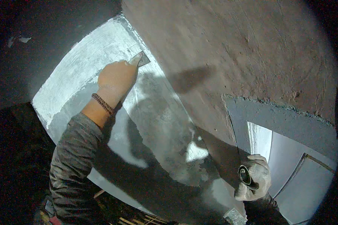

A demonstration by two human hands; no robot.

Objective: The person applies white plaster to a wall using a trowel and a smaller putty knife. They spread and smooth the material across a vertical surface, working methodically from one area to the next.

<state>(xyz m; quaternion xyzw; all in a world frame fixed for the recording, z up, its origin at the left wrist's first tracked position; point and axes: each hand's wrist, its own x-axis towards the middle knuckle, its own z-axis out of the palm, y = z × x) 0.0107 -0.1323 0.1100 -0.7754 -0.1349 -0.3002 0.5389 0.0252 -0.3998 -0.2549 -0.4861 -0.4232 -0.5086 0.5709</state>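
Note:
My left hand [116, 78], bare with a braided bracelet, grips a putty knife [142, 60] whose blade rests on the upper right part of a panel [69, 75] streaked with white coating and grey patches, beside its long edge with brown plaster [251, 45]. At lower right, my right hand [253, 176], in a pale dirty glove, is closed round a dark curled object [245, 173] that I cannot identify. It is near the panel's lower right edge. Shadows of my arms fall across the panel.
A grey-bordered opening [274, 112] at right shows white and pale surfaces inside. Dark surfaces surround the panel at upper left. Some slatted wooden or bamboo pieces [139, 221] show below the panel at the bottom edge.

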